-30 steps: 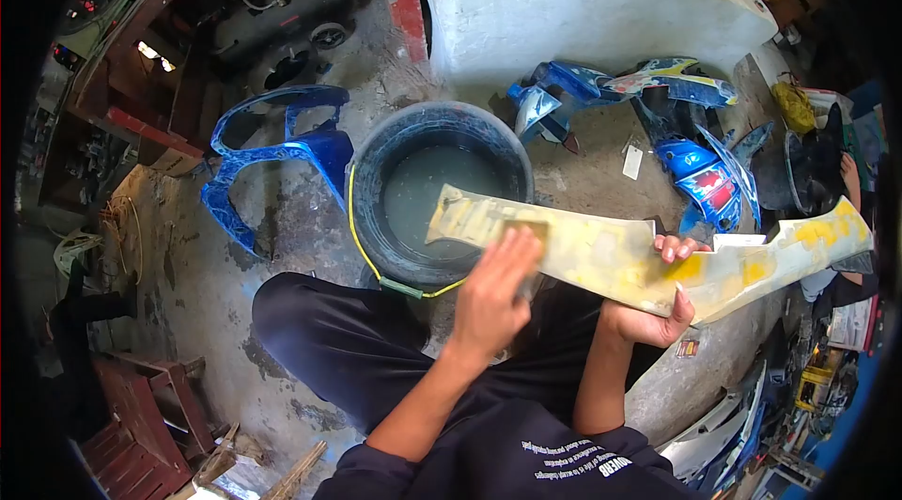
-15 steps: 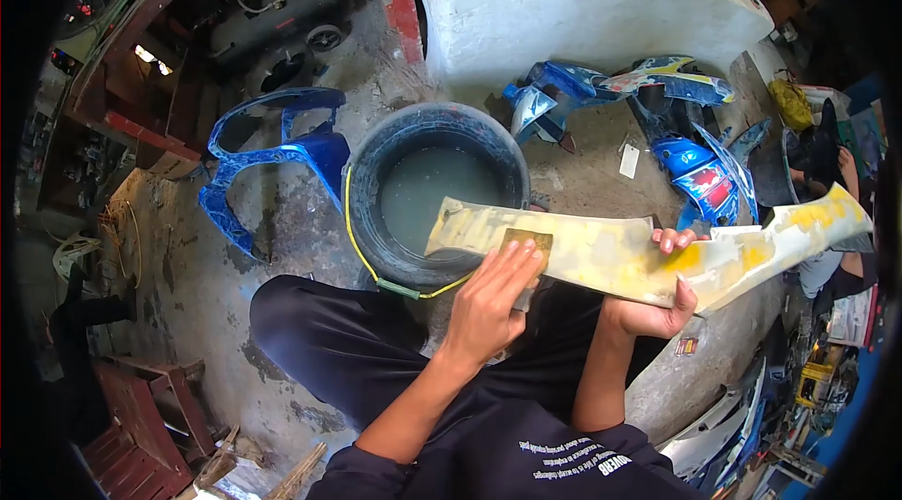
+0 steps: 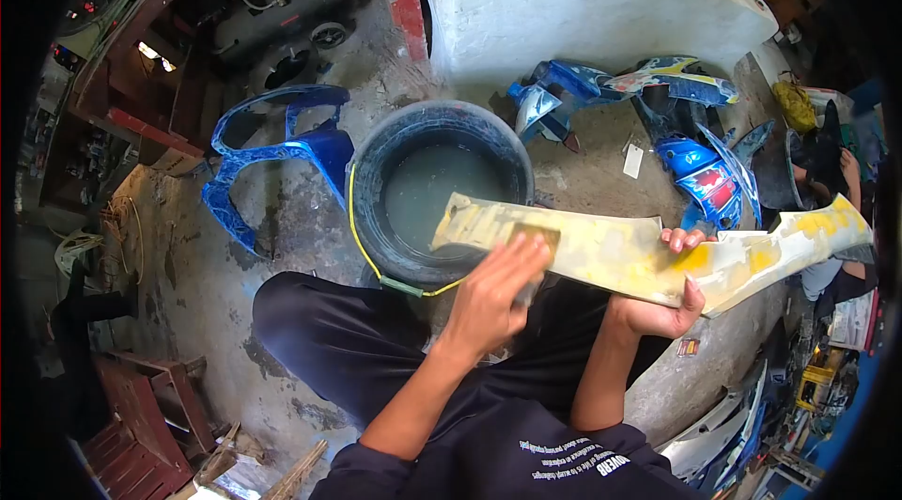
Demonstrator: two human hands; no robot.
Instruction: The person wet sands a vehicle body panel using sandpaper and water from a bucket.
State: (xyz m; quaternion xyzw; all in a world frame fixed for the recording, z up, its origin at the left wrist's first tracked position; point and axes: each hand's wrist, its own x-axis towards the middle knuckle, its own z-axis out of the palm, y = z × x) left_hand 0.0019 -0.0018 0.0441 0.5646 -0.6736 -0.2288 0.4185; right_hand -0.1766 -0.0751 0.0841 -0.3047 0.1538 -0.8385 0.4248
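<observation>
A long, narrow, curved panel [image 3: 601,242] with cream and yellow patches lies slantwise over my lap, its left end above the bucket [image 3: 362,162]. My left hand [image 3: 493,298], slightly blurred, presses its fingers on a brownish piece of sandpaper [image 3: 537,239] against the panel's face. The thumb is below the panel's lower edge. Around the middle of the panel my right hand [image 3: 662,307] is closed, with fingertips over the top edge and the thumb at the lower edge. Cloudy water [image 3: 437,185] stands in the black bucket, which has a yellow handle.
On the floor at left lies a blue plastic frame [image 3: 324,157]. Blue fairing pieces [image 3: 700,176] lie to the right, by a white low wall [image 3: 583,7]. A red wooden stool [image 3: 141,425] is at lower left. Another person's arm [image 3: 850,171] shows at far right.
My left hand has shifted slightly with the sandpaper along the panel and is more blurred now. My right hand keeps its hold. The whole view has moved a little.
</observation>
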